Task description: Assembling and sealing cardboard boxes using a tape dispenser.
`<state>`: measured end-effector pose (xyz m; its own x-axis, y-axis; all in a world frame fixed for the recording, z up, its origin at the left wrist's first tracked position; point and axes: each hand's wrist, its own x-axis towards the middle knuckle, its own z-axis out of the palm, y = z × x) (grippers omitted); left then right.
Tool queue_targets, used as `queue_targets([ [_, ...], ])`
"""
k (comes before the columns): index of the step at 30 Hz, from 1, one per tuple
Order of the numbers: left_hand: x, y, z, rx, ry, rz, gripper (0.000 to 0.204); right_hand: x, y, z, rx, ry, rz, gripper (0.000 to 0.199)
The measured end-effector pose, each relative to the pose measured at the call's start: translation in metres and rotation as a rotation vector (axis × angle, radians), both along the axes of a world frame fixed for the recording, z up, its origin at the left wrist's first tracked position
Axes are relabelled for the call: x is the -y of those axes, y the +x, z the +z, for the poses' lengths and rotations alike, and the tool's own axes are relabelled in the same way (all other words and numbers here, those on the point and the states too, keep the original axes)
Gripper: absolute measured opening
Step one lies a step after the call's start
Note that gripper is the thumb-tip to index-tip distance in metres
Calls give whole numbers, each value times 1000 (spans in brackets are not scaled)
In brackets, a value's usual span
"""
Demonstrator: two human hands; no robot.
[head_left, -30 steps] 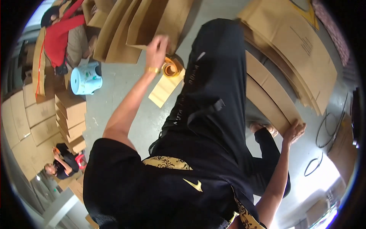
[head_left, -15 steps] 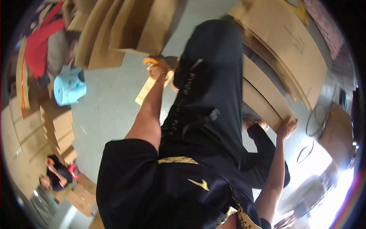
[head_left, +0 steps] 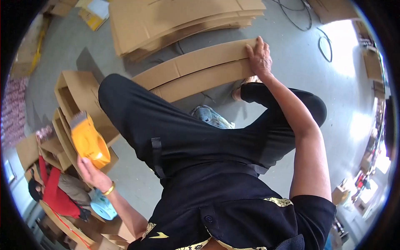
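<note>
My left hand (head_left: pixel 93 173) is raised at the left with its fingers around an orange tape dispenser (head_left: pixel 88 141). A dark strip shows at the dispenser's upper end. A long, narrow cardboard box (head_left: pixel 204 62) lies across the floor beyond my knees, its two long flaps meeting at a dark seam. My right hand (head_left: pixel 261 60) grips the right end of this box, thumb on the flap and fingers reaching toward the far edge. My left knee hides the box's left end.
Flat cardboard sheets (head_left: pixel 183 21) are stacked just beyond the box. Open cartons (head_left: pixel 83 93) stand at the left. A person in red (head_left: pixel 58 193) is beside a light blue stool (head_left: pixel 103 205) at lower left. A black cable (head_left: pixel 325 45) lies on the floor at upper right.
My view has swung toward the right. My left hand has lifted from low near the floor with the orange dispenser. My right hand remains at the box's end.
</note>
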<state>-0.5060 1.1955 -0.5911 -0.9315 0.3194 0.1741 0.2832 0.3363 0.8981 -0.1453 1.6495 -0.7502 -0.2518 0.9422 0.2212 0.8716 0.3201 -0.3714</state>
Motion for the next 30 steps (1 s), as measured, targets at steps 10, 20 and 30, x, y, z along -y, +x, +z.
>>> queue_targets([
  [10, -331, 83, -89, 653, -59, -1063, 36, -1, -1, -11, -47, -28, -24, 67],
  [20, -351, 87, -136, 670, 56, -1004, 29, -6, -5, 19, -339, -191, 109, 49],
  [30, -347, 70, -155, 659, 64, -1085, 29, 19, -30, 28, -1209, -1578, 186, 38],
])
